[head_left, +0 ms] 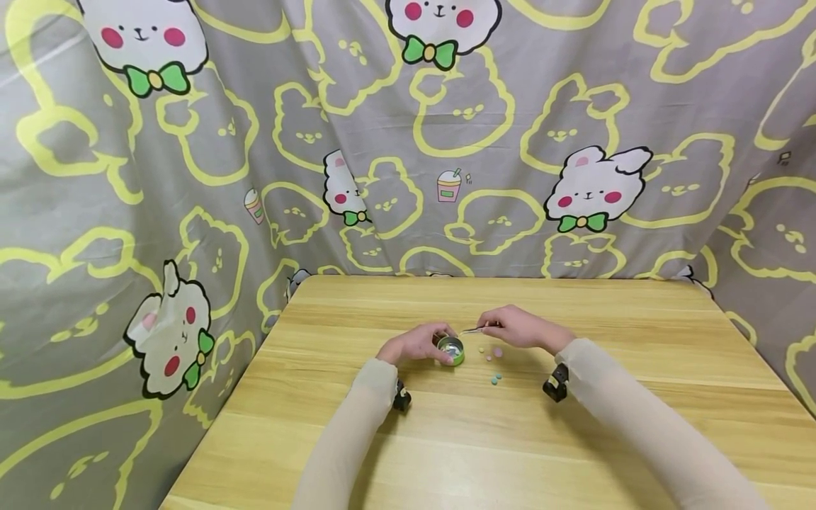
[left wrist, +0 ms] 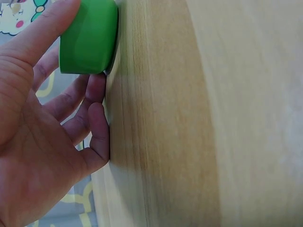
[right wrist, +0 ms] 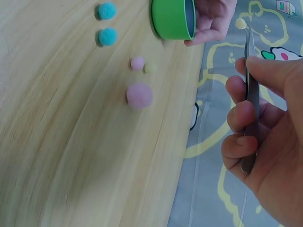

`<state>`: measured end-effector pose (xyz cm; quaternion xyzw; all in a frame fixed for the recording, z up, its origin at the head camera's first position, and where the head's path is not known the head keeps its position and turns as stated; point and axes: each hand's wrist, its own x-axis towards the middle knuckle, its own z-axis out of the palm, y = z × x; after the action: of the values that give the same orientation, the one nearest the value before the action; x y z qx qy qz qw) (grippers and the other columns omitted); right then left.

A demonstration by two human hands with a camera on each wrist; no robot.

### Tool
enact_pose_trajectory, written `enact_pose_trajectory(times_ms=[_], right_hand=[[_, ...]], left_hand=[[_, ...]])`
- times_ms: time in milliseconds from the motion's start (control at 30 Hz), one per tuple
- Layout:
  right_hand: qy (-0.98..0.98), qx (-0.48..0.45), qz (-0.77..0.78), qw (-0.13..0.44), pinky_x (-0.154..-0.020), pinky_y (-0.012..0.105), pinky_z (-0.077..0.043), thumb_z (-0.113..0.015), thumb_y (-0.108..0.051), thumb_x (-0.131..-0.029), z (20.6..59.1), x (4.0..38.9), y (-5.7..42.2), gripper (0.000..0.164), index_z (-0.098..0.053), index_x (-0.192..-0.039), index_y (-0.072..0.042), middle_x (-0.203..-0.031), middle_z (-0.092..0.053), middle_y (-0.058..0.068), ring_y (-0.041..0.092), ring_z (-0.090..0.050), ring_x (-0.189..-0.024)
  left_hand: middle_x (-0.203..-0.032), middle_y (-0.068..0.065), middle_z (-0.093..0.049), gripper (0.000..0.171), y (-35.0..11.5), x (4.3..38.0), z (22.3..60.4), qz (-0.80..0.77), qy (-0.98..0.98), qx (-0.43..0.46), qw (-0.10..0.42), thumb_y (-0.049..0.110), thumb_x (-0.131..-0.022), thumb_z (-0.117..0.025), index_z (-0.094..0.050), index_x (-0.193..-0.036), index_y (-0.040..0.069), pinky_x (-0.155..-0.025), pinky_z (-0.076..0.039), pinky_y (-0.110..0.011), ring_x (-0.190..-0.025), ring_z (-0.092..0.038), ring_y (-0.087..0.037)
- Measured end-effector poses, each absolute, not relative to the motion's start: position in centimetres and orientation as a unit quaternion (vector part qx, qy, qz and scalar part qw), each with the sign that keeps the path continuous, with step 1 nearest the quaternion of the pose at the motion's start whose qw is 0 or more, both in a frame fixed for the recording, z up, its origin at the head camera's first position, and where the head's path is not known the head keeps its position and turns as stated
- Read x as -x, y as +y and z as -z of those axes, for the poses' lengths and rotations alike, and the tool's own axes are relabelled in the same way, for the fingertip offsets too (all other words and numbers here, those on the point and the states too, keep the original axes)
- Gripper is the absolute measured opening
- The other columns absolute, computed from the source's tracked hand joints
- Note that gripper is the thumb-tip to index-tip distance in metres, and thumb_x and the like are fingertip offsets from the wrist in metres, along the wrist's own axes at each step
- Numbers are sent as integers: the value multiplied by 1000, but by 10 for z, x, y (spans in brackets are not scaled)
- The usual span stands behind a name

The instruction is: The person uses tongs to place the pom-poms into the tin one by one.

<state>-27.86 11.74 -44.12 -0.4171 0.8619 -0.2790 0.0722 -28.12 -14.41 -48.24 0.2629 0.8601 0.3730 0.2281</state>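
Though near tin rim (right wrist: 185, 19), tweezers (right wrist: 253, 92) in open air

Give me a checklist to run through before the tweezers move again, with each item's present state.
1. Tweezers gripped by right hand: ok, between thumb and fingers.
2. Yellow pom-pom at the tweezer tips: ok; firmness of the pinch, cannot tell.
3. Green tin held by left hand: ok.
4. Tin's mouth facing up: ok.
5. Pom-pom directly above the opening: cannot tell.
6. Table free of loose pom-poms: not ok; two blue ones, a large pink one, a small pink one and a small yellow one lie there.
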Motion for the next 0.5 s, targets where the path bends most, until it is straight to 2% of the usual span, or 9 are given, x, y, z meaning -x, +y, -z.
enact_pose_trajectory(times_ms=[500], right_hand=[[858, 429, 269, 86, -68, 29, -44, -53, -15, -98, 447, 279, 101, 18, -66, -104, -3, -94, -67, 9, 8, -55, -75]], left_hand=[[-99, 1, -60, 41, -145, 282, 484, -376, 860, -258, 229, 18, -78, -79, -58, -113, 18, -80, -44, -28, -90, -56, -13]])
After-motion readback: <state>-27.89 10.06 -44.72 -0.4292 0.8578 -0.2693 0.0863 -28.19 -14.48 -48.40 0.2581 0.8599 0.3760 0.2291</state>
